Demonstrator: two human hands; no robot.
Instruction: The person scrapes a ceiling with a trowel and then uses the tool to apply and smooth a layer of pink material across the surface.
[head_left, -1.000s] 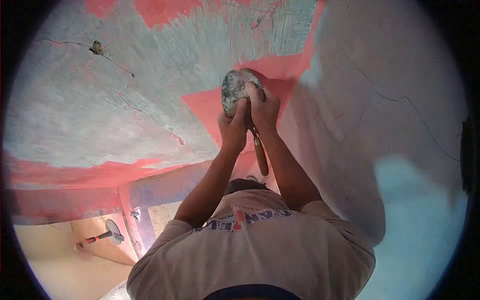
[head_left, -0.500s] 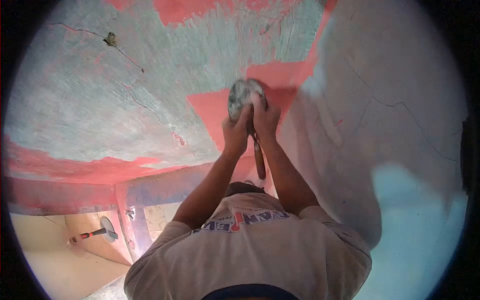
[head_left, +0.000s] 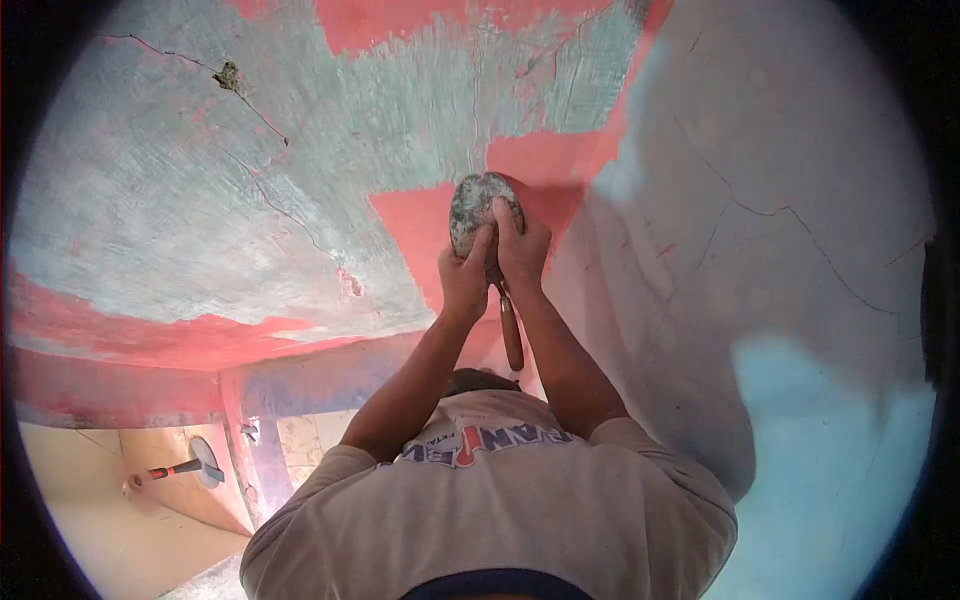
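Observation:
My left hand [head_left: 466, 281] and my right hand [head_left: 524, 250] are closed side by side round the blade of a trowel [head_left: 487, 208]. Its rounded blade is mottled grey and rough. Both thumbs press on the near face, while most of the fingers are hidden behind it. From the blade a thin metal shank runs back between my wrists to a brown wooden handle [head_left: 511, 337], which no hand holds. The blade is held at a pink painted patch [head_left: 408, 222] on the wall [head_left: 300, 150]; whether its edge touches cannot be made out.
Around the pink patch, the wall is rough grey-green, with a crack and a small hole [head_left: 228, 75]. A cracked grey side wall [head_left: 790, 270] meets it on the right, turning pale blue lower down. At lower left is a tool with an orange-and-black handle [head_left: 176, 469].
My hands and the trowel have drawn slightly back toward my body. The blade, blurred before, is now sharper. The whole view has shifted a little.

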